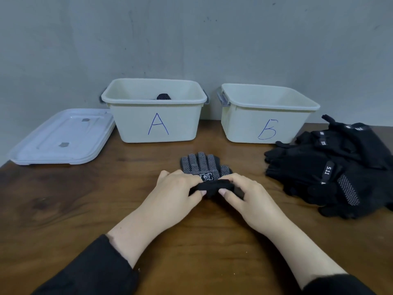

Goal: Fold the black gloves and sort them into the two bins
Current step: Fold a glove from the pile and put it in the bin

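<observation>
I see both grips on one dotted black glove (201,165) at the bench (63,209) middle: left hand (177,185) and right hand (244,191) pinch its folded cuff. Two bins stand behind; bin A (155,124) shows one glove, mostly hidden, while bin B (263,126) hides its inside. The glove pile (331,171) at right is cut off, so I cannot count it.

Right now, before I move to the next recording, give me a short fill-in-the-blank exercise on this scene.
1. Both hands, left and right, grip the cuff of the dotted ____ on the table.
2. The bin with a dotted glove inside is lettered ____.
3. The pile of gloves lies beside bin ____.
4. The white lid lies on the ____ side of bin A.

Missing words: glove; A; B; left
</observation>
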### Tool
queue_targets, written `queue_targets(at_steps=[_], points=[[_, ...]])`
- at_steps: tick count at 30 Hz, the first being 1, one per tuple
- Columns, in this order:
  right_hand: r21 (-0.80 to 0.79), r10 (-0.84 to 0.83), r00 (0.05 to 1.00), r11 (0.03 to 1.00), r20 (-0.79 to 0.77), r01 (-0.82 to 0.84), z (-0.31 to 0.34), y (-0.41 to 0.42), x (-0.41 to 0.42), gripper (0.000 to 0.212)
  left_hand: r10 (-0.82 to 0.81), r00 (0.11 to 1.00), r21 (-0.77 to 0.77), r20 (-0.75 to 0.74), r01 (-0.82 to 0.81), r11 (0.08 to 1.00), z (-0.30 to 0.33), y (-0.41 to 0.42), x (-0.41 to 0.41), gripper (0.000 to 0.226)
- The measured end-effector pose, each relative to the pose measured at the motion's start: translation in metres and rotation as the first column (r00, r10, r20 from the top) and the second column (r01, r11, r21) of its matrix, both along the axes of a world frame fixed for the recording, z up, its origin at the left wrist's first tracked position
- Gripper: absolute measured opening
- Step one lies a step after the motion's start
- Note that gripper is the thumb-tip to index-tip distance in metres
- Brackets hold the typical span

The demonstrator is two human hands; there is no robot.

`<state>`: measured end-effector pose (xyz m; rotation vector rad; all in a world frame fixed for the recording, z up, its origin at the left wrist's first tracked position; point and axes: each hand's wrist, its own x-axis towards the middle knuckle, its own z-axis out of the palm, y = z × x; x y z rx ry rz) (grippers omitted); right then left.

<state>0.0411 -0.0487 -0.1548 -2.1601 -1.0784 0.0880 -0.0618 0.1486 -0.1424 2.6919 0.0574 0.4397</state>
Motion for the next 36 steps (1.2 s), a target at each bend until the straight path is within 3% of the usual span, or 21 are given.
queue_targets(at_steps=[3,8,10,13,17,20,27,31,36], points=[[0.101,-0.025,0.995,0.994,-0.099,0.035,0.005,0.005,0.004,0.012,0.089,0.995,-0.129,-0.04,-0.094,0.987,0.007,0.0,0.004,0.019],[0.146,-0.102,0.987,0.982,-0.127,0.12,-0.002,0.018,0.01,0.031,0.153,0.985,-0.384,-0.077,-0.171,0.907,-0.002,0.008,0.008,0.008],[0.146,-0.125,0.99,0.98,-0.065,0.133,-0.006,0.02,0.009,0.037,0.158,0.986,-0.405,-0.058,-0.168,0.899,-0.005,0.007,0.008,0.023],[0.088,-0.145,0.957,0.988,0.25,0.127,-0.011,0.02,0.009,0.031,0.158,0.987,-0.294,-0.004,-0.152,0.944,-0.006,0.007,0.011,0.037],[-0.013,-0.093,0.866,0.993,0.491,0.114,-0.017,0.022,0.008,0.014,0.054,0.993,0.083,0.106,-0.062,0.995,-0.011,0.013,0.012,0.021],[-0.078,-0.019,0.888,0.995,0.458,0.061,-0.016,0.02,0.006,0.026,-0.065,0.993,0.265,0.093,0.039,0.964,-0.015,0.012,0.01,0.022],[-0.233,0.165,0.942,0.968,0.294,-0.097,0.0,0.004,0.023,0.053,-0.073,0.997,0.32,-0.022,0.076,0.945,-0.012,0.013,0.001,0.043],[-0.2,0.204,0.912,0.97,0.357,-0.138,0.004,0.013,0.034,0.049,-0.048,0.999,0.32,0.011,0.042,0.946,-0.015,0.011,0.004,0.041],[-0.089,0.175,0.905,0.984,0.388,-0.152,0.004,0.017,0.037,0.035,-0.029,0.996,0.243,0.085,0.007,0.97,-0.014,0.011,0.005,0.017]])
